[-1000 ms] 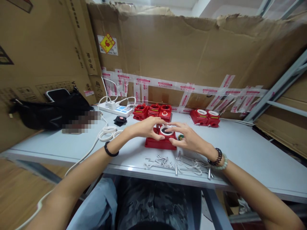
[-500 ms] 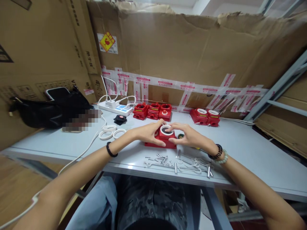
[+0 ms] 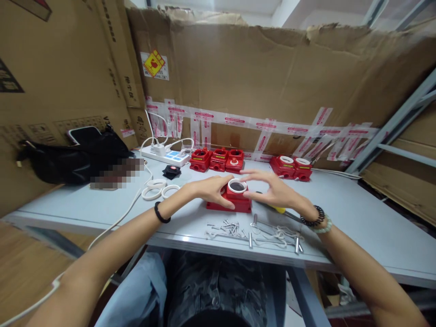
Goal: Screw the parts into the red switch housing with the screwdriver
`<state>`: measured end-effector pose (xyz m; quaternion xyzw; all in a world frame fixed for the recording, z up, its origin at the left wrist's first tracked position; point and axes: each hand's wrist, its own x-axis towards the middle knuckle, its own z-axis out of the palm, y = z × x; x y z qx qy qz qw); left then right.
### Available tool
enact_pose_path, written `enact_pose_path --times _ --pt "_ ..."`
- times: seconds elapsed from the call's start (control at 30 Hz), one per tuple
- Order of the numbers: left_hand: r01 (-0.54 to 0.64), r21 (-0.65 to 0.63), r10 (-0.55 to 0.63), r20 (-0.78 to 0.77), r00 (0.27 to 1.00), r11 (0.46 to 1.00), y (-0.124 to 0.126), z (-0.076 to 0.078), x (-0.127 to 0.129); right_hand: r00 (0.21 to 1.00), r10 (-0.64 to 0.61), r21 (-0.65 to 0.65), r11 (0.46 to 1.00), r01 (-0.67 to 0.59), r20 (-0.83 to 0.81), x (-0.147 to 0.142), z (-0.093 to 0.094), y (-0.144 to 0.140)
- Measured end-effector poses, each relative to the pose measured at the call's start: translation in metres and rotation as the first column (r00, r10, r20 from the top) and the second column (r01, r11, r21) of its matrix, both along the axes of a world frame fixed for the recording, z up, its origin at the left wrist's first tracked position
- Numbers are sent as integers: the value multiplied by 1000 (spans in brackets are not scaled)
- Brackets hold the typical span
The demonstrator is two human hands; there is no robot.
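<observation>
A red housing (image 3: 229, 207) with a white ring (image 3: 237, 185) around its dark round top stands on the table in front of me. My left hand (image 3: 218, 190) grips its left side, with the thumb across the front; the other fingertips are partly hidden behind it. My right hand (image 3: 269, 188) is at the right side of the housing, fingers apart and holding nothing. Its thumb tip is close to the ring; I cannot tell if it touches. Beneath the right hand lies a screwdriver (image 3: 280, 210) with a yellow and black handle, partly covered.
Screws (image 3: 231, 227) and metal rods with white cords (image 3: 279, 232) lie near the front edge. White rings (image 3: 153, 193) and a black item (image 3: 171, 171) are at left. More red housings (image 3: 218, 160) stand behind, near a power strip (image 3: 173, 156); two ringed ones (image 3: 294, 169) sit back right.
My right hand has drawn back to the right from the white ring, and its fingers have lifted off the top. My left hand keeps its hold on the red housing.
</observation>
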<state>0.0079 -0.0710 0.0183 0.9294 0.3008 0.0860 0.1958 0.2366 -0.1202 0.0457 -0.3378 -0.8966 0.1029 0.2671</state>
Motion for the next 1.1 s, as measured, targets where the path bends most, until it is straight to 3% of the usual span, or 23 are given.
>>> enact_pose_path --times 0.07,0.13,0.2,0.3,0.37,0.53,0.63,0.7,0.77,0.83,0.87,0.93,1.1 --pt "-8 -4 8 -15 1000 1000 0 1 0 988 -152 0 988 152 -27 11 10 0" --pt "-11 -16 11 -20 1000 1000 0 2 0 963 -258 -79 961 264 80 24 15 3" --pt "-15 -29 14 -11 1000 999 -1 2 1 914 -294 -196 915 354 279 34 15 6" --pt "-9 -34 9 6 1000 999 -1 2 1 845 -229 -333 845 420 484 39 6 11" --pt "-6 -45 5 -5 1000 999 -1 3 1 830 -199 -343 842 417 521 37 -3 14" --pt "-3 -64 0 -43 999 998 -2 6 2 785 -220 -198 896 397 580 32 -10 17" --pt "-1 -63 -2 -53 999 998 -1 6 2 841 -306 -74 924 375 446 38 8 9" --pt "-12 -49 9 -58 998 999 0 4 2 906 -392 16 919 394 160 42 23 1" --pt "-27 -36 25 -61 998 999 1 4 1 843 -474 -22 874 485 -256 41 33 -6" --pt "-23 -39 21 -56 998 999 0 3 1 716 -455 -200 887 415 -530 33 32 -10" --pt "-19 -41 17 -50 999 999 0 4 1 683 -447 -287 895 343 -578 27 28 -12" --pt "-17 -40 16 -38 999 999 -1 4 1 700 -464 -402 875 269 -543 12 17 -13" --pt "-3 -51 2 -15 1000 999 -1 4 2 751 -438 -428 875 228 -494 -13 -3 -17"
